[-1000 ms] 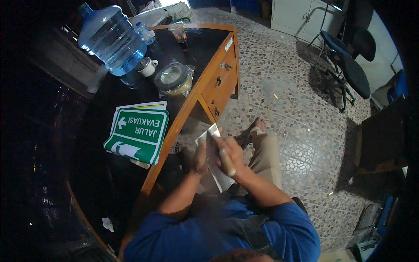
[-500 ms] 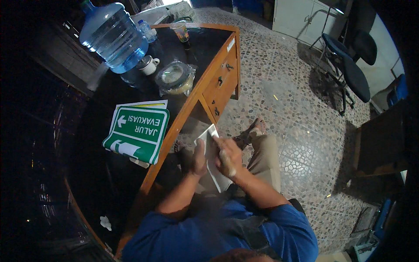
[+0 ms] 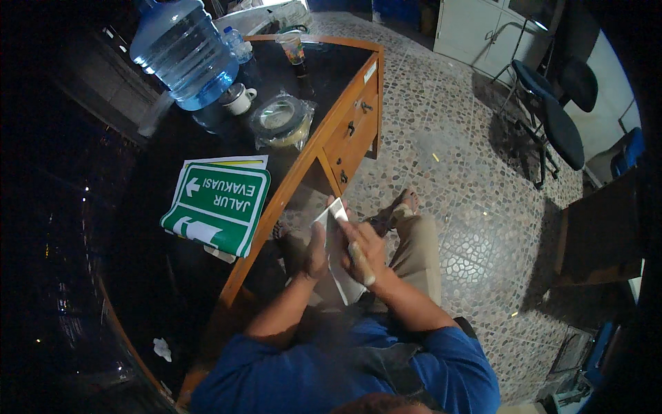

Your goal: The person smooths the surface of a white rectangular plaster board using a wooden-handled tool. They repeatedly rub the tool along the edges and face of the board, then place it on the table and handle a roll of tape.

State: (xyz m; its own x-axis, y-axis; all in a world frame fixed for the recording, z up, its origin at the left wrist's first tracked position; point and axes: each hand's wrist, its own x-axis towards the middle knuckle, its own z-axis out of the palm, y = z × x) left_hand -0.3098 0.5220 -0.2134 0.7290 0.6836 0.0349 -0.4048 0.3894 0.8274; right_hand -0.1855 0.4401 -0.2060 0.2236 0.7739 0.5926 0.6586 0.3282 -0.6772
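Over my lap, my left hand [image 3: 316, 252] grips the left edge of a flat greyish panel with pale edges [image 3: 347, 284]. The panel is tilted, its upper corner toward the desk. My right hand [image 3: 367, 248] is closed around a tan, stick-like handle [image 3: 360, 265] and lies over the panel's right side. The working end of that tool is hidden by the hand and panel, so its kind cannot be made out. To the left, on the desk, green-and-white sign sheets [image 3: 219, 203] lie partly curled over a white and yellow sheet [image 3: 258, 161].
The dark desk [image 3: 186, 290] has a wooden edge and drawers [image 3: 352, 127]. On it stand a large water jug [image 3: 186, 58], a small bottle [image 3: 236, 45], a white mug [image 3: 238, 99], a plastic-wrapped tape roll [image 3: 279, 119] and a cup [image 3: 292, 50]. Chairs [image 3: 562, 124] stand at right.
My right hand has shifted slightly on the panel, and the tan handle now shows more clearly. The whole view has moved a little. Both hands keep their hold.
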